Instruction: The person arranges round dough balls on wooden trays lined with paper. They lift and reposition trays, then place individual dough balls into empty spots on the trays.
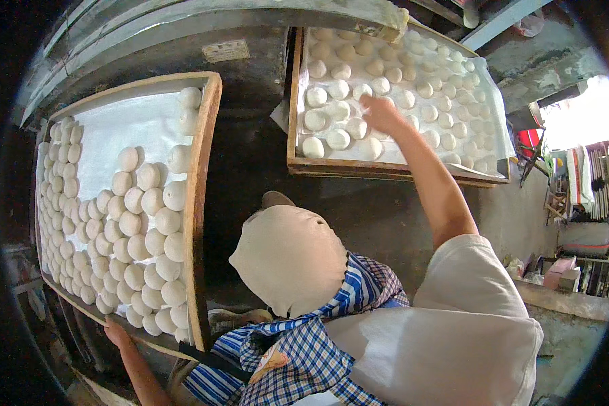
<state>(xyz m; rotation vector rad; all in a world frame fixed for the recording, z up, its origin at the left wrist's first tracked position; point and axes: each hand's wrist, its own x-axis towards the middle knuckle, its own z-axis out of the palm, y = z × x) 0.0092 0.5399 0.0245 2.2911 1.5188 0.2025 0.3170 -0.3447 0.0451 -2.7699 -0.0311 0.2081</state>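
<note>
My left hand (117,333) is at the near edge of a wooden tray (203,169) on the left, its fingers closed round the rim and partly hidden beneath it. Pale round dough balls (134,199) crowd that tray on a white cloth (108,132). My right arm reaches out over a second wooden tray (358,168) on the right. The right hand (384,115) is low among its white dough balls (338,139), fingers bent together, fingertips against one ball (362,92). Whatever lies under that palm is hidden.
Between the trays runs a dark gap. My raised knee (287,260) in cream cloth is there, with a shoe beyond it. A concrete ledge (250,24) crosses the far side. At the far right are stacked boards (603,183), a red object (529,139) and a bright opening.
</note>
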